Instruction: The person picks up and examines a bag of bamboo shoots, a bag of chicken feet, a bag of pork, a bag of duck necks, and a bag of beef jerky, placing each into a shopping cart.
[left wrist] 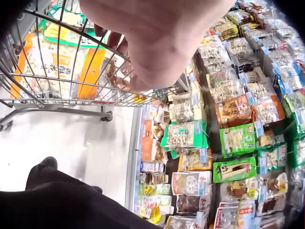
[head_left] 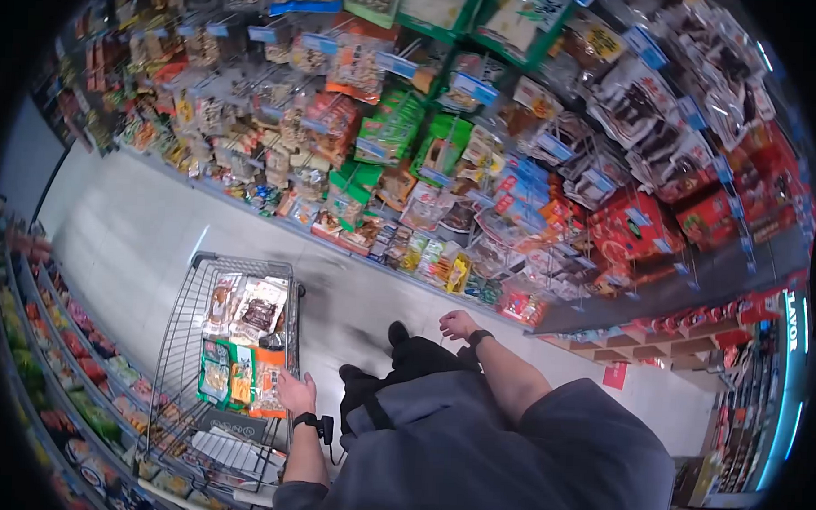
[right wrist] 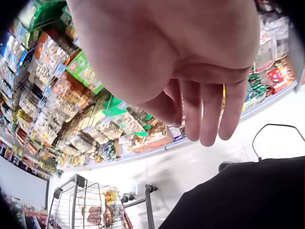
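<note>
My left hand [head_left: 296,395] lies over the side rim of a wire shopping cart [head_left: 292,273], its fingers reaching inside the wires in the left wrist view. Right by those fingers is an orange-edged snack bag [head_left: 269,385] with pale pieces showing through. Beside it in the cart lie a green-edged bag [head_left: 213,374] and, toward the front, a clear-and-white bag of dark food [head_left: 260,308]. My right hand [head_left: 459,324] hangs in front of my body with fingers loosely bent and nothing in them. In the right wrist view its fingers [right wrist: 209,114] point downward.
A long shelf wall of hanging snack bags [head_left: 390,124] runs ahead, with a low ledge of small packets [head_left: 426,260] beneath. Slanted shelves of packages [head_left: 72,351] stand left of the cart. Pale floor [head_left: 122,205] lies between. Red boxes [head_left: 634,227] line the right end.
</note>
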Demonstrator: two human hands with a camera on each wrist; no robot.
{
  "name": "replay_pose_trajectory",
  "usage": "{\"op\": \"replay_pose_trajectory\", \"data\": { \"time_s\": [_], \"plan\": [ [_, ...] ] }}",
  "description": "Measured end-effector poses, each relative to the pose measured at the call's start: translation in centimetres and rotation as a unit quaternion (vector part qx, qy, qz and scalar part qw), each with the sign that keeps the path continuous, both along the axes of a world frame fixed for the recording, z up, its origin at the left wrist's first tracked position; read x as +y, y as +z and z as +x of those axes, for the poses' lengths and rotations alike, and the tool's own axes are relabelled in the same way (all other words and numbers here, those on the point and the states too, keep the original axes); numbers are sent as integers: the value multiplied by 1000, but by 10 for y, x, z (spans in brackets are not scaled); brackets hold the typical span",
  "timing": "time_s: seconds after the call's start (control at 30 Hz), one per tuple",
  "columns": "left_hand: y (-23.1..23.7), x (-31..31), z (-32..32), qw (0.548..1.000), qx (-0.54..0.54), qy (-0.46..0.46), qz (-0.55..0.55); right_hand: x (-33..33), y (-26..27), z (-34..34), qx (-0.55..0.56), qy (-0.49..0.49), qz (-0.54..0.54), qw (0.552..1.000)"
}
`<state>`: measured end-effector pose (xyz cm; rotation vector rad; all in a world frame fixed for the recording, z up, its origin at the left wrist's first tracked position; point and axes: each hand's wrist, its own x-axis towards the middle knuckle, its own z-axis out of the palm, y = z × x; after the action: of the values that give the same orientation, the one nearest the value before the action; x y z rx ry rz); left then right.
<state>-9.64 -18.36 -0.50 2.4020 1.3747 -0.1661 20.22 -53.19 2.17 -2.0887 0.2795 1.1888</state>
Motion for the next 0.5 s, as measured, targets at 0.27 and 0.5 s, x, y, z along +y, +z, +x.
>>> {"op": "replay_pose_trajectory", "data": {
  "time_s": [0.27,0.5],
  "plan": [
    [9,-44,8,997,4,-29,73,-53,23,-33,-53,159,-20,986],
    [8,-114,28,992,-48,-18,113,-141,28,-37,-80,118,29,989]
  ]
}}
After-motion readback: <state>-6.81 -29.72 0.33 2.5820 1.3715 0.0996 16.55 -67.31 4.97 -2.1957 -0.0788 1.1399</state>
